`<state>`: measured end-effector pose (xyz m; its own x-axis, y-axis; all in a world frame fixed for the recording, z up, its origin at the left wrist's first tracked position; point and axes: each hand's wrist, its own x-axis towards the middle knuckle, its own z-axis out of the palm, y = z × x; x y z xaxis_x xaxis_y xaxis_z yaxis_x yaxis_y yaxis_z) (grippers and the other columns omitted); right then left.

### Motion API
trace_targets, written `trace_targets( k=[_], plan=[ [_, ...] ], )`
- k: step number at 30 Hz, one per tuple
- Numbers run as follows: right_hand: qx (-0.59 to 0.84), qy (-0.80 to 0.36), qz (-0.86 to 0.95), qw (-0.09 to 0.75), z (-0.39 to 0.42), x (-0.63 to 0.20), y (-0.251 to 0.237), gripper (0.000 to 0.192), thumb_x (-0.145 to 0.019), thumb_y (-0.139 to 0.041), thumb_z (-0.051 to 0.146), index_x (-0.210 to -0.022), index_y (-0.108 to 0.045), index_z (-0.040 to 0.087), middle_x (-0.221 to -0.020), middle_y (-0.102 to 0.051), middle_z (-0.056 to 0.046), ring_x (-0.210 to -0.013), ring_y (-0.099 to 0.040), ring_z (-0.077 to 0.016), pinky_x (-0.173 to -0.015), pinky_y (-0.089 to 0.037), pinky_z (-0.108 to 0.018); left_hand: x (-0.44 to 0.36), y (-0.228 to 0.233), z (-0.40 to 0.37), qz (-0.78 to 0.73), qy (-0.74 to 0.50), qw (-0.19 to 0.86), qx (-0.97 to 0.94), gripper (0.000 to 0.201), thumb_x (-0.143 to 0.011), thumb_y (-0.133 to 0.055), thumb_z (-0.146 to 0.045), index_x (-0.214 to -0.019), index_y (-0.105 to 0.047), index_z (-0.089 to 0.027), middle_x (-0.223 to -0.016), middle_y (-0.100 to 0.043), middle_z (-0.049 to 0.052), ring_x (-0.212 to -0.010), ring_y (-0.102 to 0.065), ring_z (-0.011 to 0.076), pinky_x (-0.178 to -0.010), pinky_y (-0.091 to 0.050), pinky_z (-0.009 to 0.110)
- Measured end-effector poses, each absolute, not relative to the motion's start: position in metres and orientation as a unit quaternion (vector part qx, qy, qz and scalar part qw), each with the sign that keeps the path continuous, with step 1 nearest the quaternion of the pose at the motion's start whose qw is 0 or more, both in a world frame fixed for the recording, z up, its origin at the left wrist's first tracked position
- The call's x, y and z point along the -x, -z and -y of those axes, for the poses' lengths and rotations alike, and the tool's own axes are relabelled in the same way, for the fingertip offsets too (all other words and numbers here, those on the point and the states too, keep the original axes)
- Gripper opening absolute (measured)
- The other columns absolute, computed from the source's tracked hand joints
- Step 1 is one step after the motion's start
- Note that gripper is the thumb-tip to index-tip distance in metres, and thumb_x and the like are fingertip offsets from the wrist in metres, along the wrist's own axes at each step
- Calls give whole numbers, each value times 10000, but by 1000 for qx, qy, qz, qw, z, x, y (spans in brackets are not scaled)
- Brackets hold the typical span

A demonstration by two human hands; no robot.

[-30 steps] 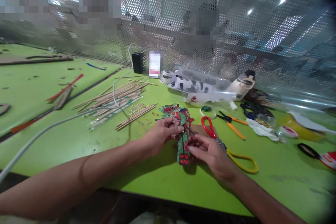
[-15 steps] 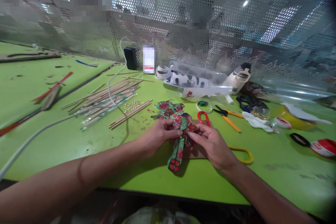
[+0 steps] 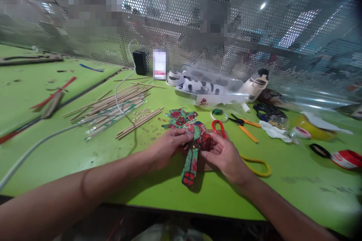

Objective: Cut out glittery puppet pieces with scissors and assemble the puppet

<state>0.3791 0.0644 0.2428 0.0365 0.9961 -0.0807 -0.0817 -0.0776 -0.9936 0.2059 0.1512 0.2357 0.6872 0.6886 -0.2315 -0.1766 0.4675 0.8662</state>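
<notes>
Between my hands is a red-and-green patterned jointed figure (image 3: 190, 167), held just over the front part of the green table. It looks like a flat cut-out puppet, with a small brass-coloured fastener near its middle. My left hand (image 3: 169, 147) pinches its left side, thumb on top. On the other side my right hand (image 3: 223, 154) grips the figure's edge between thumb and fingers. Red-handled scissors (image 3: 218, 127) lie just beyond my right hand, and a yellow handle loop (image 3: 261, 167) shows beside my right wrist. Part of the figure is hidden under my fingers.
Wooden sticks (image 3: 113, 101) and small brass fasteners (image 3: 141, 114) lie to the left, crossed by a white cable (image 3: 56, 135). Orange-handled pliers (image 3: 244, 127), tape rolls (image 3: 346, 158) and a yellow bowl (image 3: 318, 130) are right. A phone (image 3: 160, 64) stands against the perforated screen (image 3: 175, 19).
My left thumb has drawn back from the fastener, which now shows more clearly. My right thumb has moved slightly lower. Both hands still hold the figure.
</notes>
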Motion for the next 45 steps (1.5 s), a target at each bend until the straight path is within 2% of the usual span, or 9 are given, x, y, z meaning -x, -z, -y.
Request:
trace_targets(
  k=[6, 11, 15, 20, 28, 32, 36, 40, 45],
  plan=[
    [510, -533, 434, 516, -65, -385, -239, 466, -638, -877, 177, -1062, -685, 201, -969, -745, -39, -938, -688, -205, -944, -533, -359, -207, -233, -154, -304, -277, 809, -420, 199, -779, -800, -301, -776, -702, -127, -784, -646, 63, -683, -550, 144, -656, -428, 272],
    [484, -561, 381, 552, -65, -390, -238, 441, -755, -834, 275, -1162, -675, 213, -1103, -740, -60, -1009, -671, -196, -940, -519, -346, -206, -232, -156, -311, -287, 815, -397, 170, -781, -792, -284, -776, -706, -138, -861, -658, 77, -766, -575, 165, -693, -461, 272],
    [467, -591, 362, 549, -67, -390, -239, 408, -821, -805, 351, -1170, -659, 199, -1103, -732, -68, -935, -682, -181, -881, -535, -349, -206, -232, -155, -295, -292, 827, -379, 174, -789, -783, -282, -745, -674, -154, -835, -655, 77, -777, -579, 177, -719, -478, 287],
    [494, -573, 346, 555, -69, -387, -237, 591, -673, -915, 317, -1179, -643, 178, -956, -724, -36, -900, -668, -181, -833, -537, -335, -207, -234, -156, -252, -272, 853, -368, 215, -867, -654, -351, -761, -634, -166, -763, -625, 66, -722, -566, 181, -671, -476, 296],
    [501, -534, 342, 589, -71, -390, -236, 536, -624, -931, 262, -1092, -687, 171, -884, -721, -18, -827, -635, -149, -794, -516, -304, -206, -236, -160, -245, -239, 868, -359, 320, -915, -514, -414, -789, -634, -146, -833, -626, 85, -768, -587, 193, -691, -498, 312],
    [494, -516, 361, 600, -73, -394, -234, 499, -651, -921, 262, -1088, -694, 180, -924, -732, -25, -859, -639, -150, -849, -508, -313, -206, -233, -160, -252, -235, 868, -358, 272, -873, -591, -387, -857, -659, -124, -843, -641, 96, -760, -593, 192, -723, -504, 328],
    [489, -520, 366, 597, -75, -398, -232, 506, -674, -913, 274, -1117, -685, 187, -937, -733, -29, -871, -645, -159, -857, -512, -331, -207, -233, -157, -252, -238, 859, -376, 162, -752, -721, -231, -848, -673, -109, -763, -625, 62, -676, -569, 151, -706, -485, 304],
    [489, -525, 371, 589, -76, -398, -234, 526, -677, -917, 283, -1135, -678, 187, -927, -732, -28, -875, -645, -158, -850, -514, -325, -207, -236, -154, -249, -245, 847, -401, 211, -628, -754, -75, -827, -692, -108, -776, -657, 58, -661, -573, 130, -689, -452, 277],
    [488, -521, 382, 587, -74, -398, -234, 501, -693, -911, 284, -1131, -685, 199, -930, -733, -20, -870, -644, -144, -834, -518, -294, -205, -238, -154, -242, -247, 835, -429, 271, -570, -754, -88, -837, -711, -105, -786, -670, 50, -654, -571, 125, -675, -446, 275]
  ],
)
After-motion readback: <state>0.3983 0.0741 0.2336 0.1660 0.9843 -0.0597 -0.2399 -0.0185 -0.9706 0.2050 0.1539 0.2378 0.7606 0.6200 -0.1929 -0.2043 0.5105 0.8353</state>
